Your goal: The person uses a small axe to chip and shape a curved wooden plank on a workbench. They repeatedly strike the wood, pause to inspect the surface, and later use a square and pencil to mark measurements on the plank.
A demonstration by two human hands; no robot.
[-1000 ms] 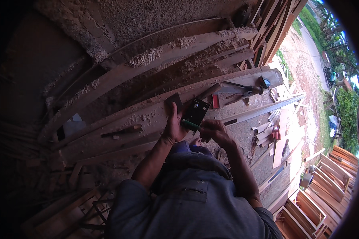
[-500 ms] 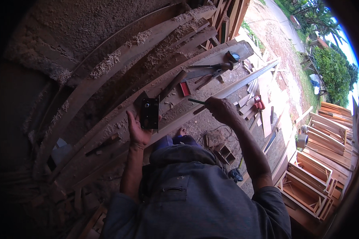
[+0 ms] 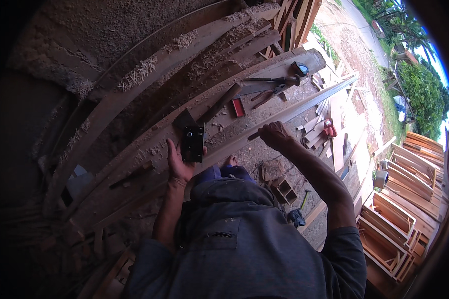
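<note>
My left hand (image 3: 181,167) is closed around a black mortise lock (image 3: 192,144) with a round hole and a metal edge plate, held upright over the bench. My right hand (image 3: 276,136) is closed above a long wooden beam (image 3: 233,146), its fingers curled beside a dark slot (image 3: 254,136) cut in the wood. The slim green pencil that this hand gripped a moment ago is hidden now, turned behind or under the fingers.
On the shavings-strewn bench lie a small red box (image 3: 238,107), pliers (image 3: 265,97), a saw-like blade (image 3: 258,86) and a tape measure (image 3: 300,69). A red tool (image 3: 329,128) rests among offcuts. Wooden frames (image 3: 391,214) are stacked at right.
The right hand has rotated, and the green pencil pointing left from it has gone out of sight. The left hand still holds the lock. The whole view has shifted slightly.
</note>
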